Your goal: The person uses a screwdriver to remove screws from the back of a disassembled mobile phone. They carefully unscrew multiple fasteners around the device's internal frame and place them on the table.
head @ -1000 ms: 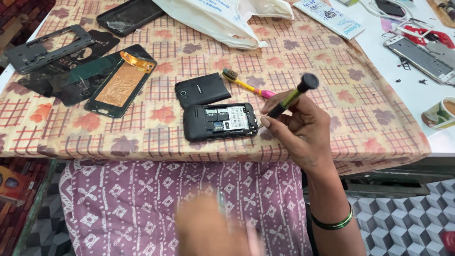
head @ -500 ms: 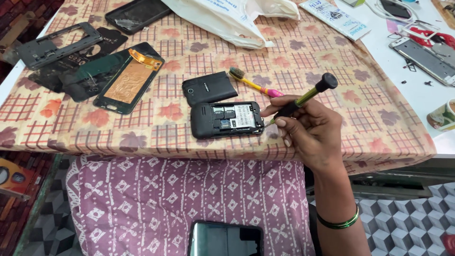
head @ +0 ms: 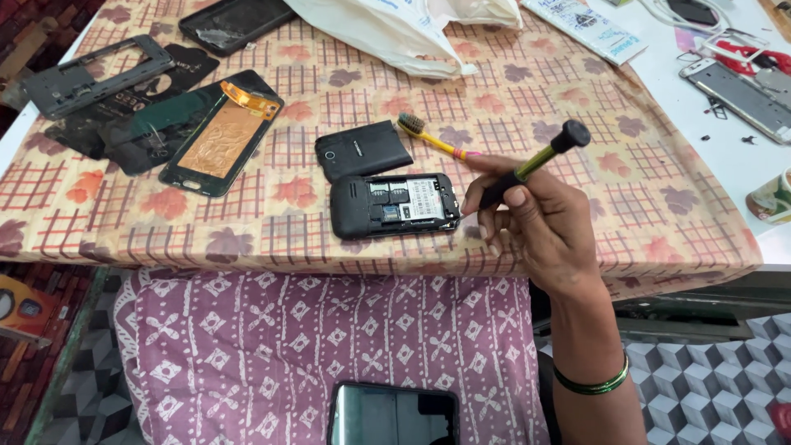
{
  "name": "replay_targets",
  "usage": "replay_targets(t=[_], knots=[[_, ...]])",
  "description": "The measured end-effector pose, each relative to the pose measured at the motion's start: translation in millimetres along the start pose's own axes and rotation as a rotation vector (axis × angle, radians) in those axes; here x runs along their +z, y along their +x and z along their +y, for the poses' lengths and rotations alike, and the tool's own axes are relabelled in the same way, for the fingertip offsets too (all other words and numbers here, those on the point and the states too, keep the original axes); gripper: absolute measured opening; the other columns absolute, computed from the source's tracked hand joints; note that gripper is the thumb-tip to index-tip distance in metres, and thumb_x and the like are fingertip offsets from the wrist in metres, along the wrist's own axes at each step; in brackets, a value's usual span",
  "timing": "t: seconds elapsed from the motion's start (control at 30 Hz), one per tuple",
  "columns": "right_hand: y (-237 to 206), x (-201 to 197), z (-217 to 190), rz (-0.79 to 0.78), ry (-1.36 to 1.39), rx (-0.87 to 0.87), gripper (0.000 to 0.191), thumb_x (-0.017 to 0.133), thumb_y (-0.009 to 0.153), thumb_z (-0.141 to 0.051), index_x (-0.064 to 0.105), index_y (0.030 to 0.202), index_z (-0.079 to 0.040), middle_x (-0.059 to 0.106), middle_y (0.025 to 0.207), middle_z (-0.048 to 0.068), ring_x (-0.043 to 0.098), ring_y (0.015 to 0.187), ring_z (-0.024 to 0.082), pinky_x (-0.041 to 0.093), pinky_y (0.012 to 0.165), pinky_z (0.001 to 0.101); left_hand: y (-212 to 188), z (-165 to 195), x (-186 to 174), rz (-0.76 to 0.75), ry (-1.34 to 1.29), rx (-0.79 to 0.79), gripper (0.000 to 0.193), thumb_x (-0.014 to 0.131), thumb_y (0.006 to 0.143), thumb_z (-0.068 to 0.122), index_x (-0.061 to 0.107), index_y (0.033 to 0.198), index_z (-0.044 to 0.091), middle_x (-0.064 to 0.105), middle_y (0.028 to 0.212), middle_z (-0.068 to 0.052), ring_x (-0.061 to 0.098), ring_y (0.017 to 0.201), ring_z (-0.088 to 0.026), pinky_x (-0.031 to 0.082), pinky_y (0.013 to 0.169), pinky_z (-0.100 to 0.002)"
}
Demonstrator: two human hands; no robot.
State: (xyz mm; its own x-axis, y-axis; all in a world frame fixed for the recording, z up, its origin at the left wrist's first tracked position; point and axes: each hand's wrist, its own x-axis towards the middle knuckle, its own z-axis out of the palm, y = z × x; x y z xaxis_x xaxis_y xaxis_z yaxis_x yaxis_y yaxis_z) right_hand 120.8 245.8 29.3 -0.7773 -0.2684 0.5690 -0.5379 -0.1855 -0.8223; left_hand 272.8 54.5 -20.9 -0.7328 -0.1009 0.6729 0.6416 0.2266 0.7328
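Black and yellow-green, the screwdriver (head: pixel 527 171) sits in the right hand (head: pixel 540 227), whose fingers (head: pixel 486 216) are closed around the dark lower part of the handle. It is tilted, its round black cap pointing toward 2 o'clock and its lower end hidden inside the grip, so the tip cannot be seen. The hand hovers over the near edge of the worktop (head: pixel 659 206), which is covered with a checked cloth printed with leaves. A green bangle (head: pixel 592 385) circles the wrist.

Just beside the fingers, at 9 o'clock from the hand, lies a small black phone (head: pixel 394 205) face down with its back open, so the inner label and slots show. Its loose back cover (head: pixel 362 150) lies just past it at 11 o'clock, close to the phone. A yellow toothbrush (head: pixel 432 138) lies at 12 o'clock from the phone, its far end hidden behind the hand.

Well apart, toward 10 o'clock, are a larger opened phone body (head: pixel 218 136) with a copper-coloured inner plate, dark frames (head: pixel 91 76) and another black panel (head: pixel 235 23). A white plastic bag (head: pixel 395 33) lies at 12 o'clock.

Another phone (head: pixel 394 414) with a dark glossy screen rests on the purple patterned lap (head: pixel 313 338) at 6 o'clock. The left hand is out of view.
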Motion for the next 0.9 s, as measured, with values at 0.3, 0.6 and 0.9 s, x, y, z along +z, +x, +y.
replay_targets(t=[0.3, 0.6, 0.9], knots=[[-2.8, 0.9, 1.6, 0.118, -0.132, -0.062, 0.015, 0.056, 0.108, 0.001, 0.063, 0.118, 0.01, 0.074, 0.104, 0.022, 0.063, 0.064, 0.009, 0.05, 0.053, 0.0191, 3.6, -0.9, -6.1, 0.002, 0.015, 0.004, 0.029, 0.08, 0.094, 0.027, 0.074, 0.116, 0.008, 0.068, 0.106, -0.007, 0.062, 0.099, -0.023, 0.05, 0.085, -0.039], [-2.1, 2.9, 1.8, 0.058, -0.005, -0.011, 0.039, 0.049, 0.11, -0.011, 0.054, 0.143, 0.009, 0.07, 0.101, 0.017, 0.064, 0.073, 0.01, 0.053, 0.062, 0.0198, 45.1, -3.1, -3.0, -0.003, 0.044, 0.028, 0.03, 0.082, 0.094, 0.031, 0.075, 0.115, 0.009, 0.067, 0.103, -0.006, 0.062, 0.096, -0.022, 0.049, 0.083, -0.038], [-3.5, 4.9, 12.3, 0.149, -0.232, -0.113, 0.011, 0.06, 0.106, 0.001, 0.064, 0.112, 0.008, 0.072, 0.1, 0.014, 0.054, 0.071, 0.006, 0.045, 0.063, 0.0199, 101.2, -0.3, -18.2, 0.042, 0.348, 0.382, 0.032, 0.083, 0.094, 0.034, 0.075, 0.114, 0.011, 0.067, 0.101, -0.005, 0.062, 0.093, -0.021, 0.049, 0.08, -0.036]])
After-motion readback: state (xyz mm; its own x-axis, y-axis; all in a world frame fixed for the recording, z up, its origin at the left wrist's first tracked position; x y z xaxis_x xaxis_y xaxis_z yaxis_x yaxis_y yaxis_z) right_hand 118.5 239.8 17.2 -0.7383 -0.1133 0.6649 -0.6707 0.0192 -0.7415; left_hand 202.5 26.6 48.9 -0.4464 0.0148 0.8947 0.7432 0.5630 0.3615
